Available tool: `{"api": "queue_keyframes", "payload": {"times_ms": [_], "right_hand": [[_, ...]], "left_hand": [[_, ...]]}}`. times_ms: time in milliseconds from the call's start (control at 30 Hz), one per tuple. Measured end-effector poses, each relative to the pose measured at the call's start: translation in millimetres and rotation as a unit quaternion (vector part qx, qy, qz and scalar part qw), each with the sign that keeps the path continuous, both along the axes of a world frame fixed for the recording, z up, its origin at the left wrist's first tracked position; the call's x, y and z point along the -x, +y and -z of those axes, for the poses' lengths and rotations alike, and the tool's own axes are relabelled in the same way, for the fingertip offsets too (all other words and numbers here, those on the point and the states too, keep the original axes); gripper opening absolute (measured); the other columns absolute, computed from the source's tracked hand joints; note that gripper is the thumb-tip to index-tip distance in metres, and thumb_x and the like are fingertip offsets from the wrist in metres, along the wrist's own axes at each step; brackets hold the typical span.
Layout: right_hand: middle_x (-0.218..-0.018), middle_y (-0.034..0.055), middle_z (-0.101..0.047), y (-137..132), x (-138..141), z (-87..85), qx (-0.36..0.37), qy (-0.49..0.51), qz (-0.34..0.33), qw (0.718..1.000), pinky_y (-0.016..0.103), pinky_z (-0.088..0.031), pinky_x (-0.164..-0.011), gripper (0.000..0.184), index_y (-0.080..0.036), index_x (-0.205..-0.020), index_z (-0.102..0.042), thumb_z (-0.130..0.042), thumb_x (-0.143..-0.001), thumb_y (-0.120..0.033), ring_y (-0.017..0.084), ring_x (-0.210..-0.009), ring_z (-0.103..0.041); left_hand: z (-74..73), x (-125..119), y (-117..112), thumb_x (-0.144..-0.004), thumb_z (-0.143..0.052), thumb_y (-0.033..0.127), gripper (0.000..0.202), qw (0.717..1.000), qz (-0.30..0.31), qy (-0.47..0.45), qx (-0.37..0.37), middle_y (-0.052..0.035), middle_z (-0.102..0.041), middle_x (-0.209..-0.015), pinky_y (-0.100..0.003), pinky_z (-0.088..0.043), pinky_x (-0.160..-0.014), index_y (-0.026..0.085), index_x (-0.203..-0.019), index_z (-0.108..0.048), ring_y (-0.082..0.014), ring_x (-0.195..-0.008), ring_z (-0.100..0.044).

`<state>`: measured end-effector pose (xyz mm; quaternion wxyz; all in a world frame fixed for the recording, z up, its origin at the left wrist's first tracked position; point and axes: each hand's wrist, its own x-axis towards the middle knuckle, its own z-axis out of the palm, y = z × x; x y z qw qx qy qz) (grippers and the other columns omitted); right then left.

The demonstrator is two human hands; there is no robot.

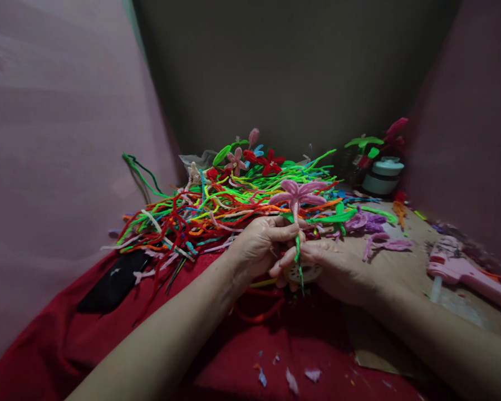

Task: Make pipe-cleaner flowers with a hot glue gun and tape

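A pink pipe cleaner flower stands upright in front of me, with a green stem below its pink neck. My left hand is closed, thumb and fingers pinching the flower just under its petals. Lower down, my right hand is closed around the stem. A pale round spool with holes sits behind the stem, against the right-hand fingers; how it is held is partly hidden. Long green leaves spread to the right of the flower.
A heap of colourful pipe cleaners with finished flowers lies behind my hands. On the red cloth are a black phone and scraps. At right are purple pieces, a pink glue gun and a lidded jar.
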<state>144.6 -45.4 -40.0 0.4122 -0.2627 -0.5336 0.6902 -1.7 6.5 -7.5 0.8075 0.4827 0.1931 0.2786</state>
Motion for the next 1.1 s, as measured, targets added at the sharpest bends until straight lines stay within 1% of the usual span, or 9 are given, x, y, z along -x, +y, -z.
{"api": "queue_keyframes", "payload": {"times_ms": [133,267,433,500,700,800,933,1033,1100], "right_hand": [[-0.081,0.0086,-0.069,0.4,-0.2,-0.1,0.000,0.016,-0.001,1.000,0.029,-0.046,-0.067,0.035,-0.012,-0.088,-0.071,-0.045,-0.085,-0.035,0.018,-0.077,-0.063],[-0.086,0.0099,-0.070,2.3,-2.0,1.6,0.004,0.028,-0.014,0.999,0.029,-0.047,-0.069,0.031,-0.011,-0.092,-0.071,-0.047,-0.084,-0.029,0.018,-0.077,-0.064],[-0.086,0.0109,-0.071,3.5,-3.2,4.0,0.021,0.043,-0.016,0.999,0.029,-0.048,-0.071,0.030,-0.010,-0.093,-0.071,-0.048,-0.084,-0.028,0.017,-0.074,-0.065],[-0.087,0.0111,-0.071,3.1,-2.7,4.0,0.026,0.043,-0.015,0.999,0.029,-0.048,-0.071,0.030,-0.010,-0.094,-0.071,-0.049,-0.084,-0.028,0.017,-0.074,-0.065],[-0.083,0.0112,-0.070,1.0,0.1,0.0,0.016,0.052,-0.013,0.998,0.027,-0.049,-0.058,0.038,-0.011,-0.090,-0.070,-0.044,-0.088,-0.038,0.016,-0.065,-0.064],[-0.085,0.0123,-0.069,1.0,-0.3,-0.8,0.007,0.051,-0.007,0.999,0.027,-0.048,-0.055,0.038,-0.010,-0.090,-0.070,-0.044,-0.087,-0.038,0.017,-0.069,-0.063],[-0.087,0.0126,-0.068,1.4,-1.8,0.6,0.002,0.046,-0.009,0.999,0.027,-0.048,-0.055,0.032,-0.010,-0.091,-0.069,-0.047,-0.085,-0.031,0.020,-0.074,-0.064],[-0.085,0.0111,-0.068,1.6,-1.6,0.5,0.004,0.037,-0.011,0.999,0.026,-0.046,-0.055,0.031,-0.011,-0.091,-0.069,-0.047,-0.084,-0.032,0.018,-0.071,-0.062],[-0.081,0.0098,-0.068,1.7,-1.3,0.0,-0.007,0.012,0.010,1.000,0.025,-0.044,-0.055,0.032,-0.011,-0.089,-0.070,-0.048,-0.084,-0.034,0.015,-0.065,-0.059]], "left_hand": [[3.6,1.9,2.6,-0.078,-0.058,0.024,0.016,1.000,0.009,-0.005,-0.027,0.0021,-0.056,-0.052,-0.020,-0.039,-0.037,0.011,-0.088,-0.060,-0.0056,-0.028,-0.043],[3.7,2.1,3.9,-0.081,-0.053,0.023,0.015,0.999,0.033,0.008,-0.024,0.0016,-0.053,-0.043,-0.019,-0.036,-0.033,0.010,-0.075,-0.058,-0.0076,-0.027,-0.044],[-0.1,0.2,2.8,-0.078,-0.056,0.014,0.005,1.000,0.001,-0.009,0.014,-0.0009,-0.061,-0.061,-0.018,-0.039,-0.036,0.009,-0.076,-0.057,-0.0047,-0.032,-0.047],[0.5,0.3,3.2,-0.078,-0.056,0.012,0.004,1.000,-0.001,-0.012,0.020,-0.0012,-0.061,-0.062,-0.018,-0.040,-0.037,0.008,-0.076,-0.057,-0.0050,-0.033,-0.048],[4.7,2.4,5.4,-0.082,-0.049,0.023,0.018,0.998,0.054,-0.008,-0.023,0.0008,-0.050,-0.038,-0.020,-0.038,-0.032,0.010,-0.073,-0.057,-0.0102,-0.026,-0.044],[4.4,2.4,5.3,-0.080,-0.050,0.020,0.012,0.999,0.042,-0.019,-0.025,0.0011,-0.052,-0.041,-0.021,-0.040,-0.032,0.011,-0.080,-0.058,-0.0107,-0.026,-0.044],[4.1,2.3,3.8,-0.082,-0.048,0.025,0.017,0.997,0.058,-0.033,-0.025,0.0002,-0.053,-0.041,-0.024,-0.042,-0.030,0.011,-0.079,-0.057,-0.0135,-0.027,-0.046],[3.8,1.6,1.7,-0.081,-0.048,0.026,0.018,0.997,0.057,-0.037,-0.021,0.0005,-0.052,-0.040,-0.025,-0.042,-0.032,0.011,-0.077,-0.057,-0.0122,-0.026,-0.044],[2.9,0.2,0.2,-0.081,-0.050,0.027,0.017,0.998,0.035,-0.039,-0.037,0.0007,-0.056,-0.048,-0.024,-0.042,-0.035,0.012,-0.080,-0.057,-0.0090,-0.027,-0.042]]}}
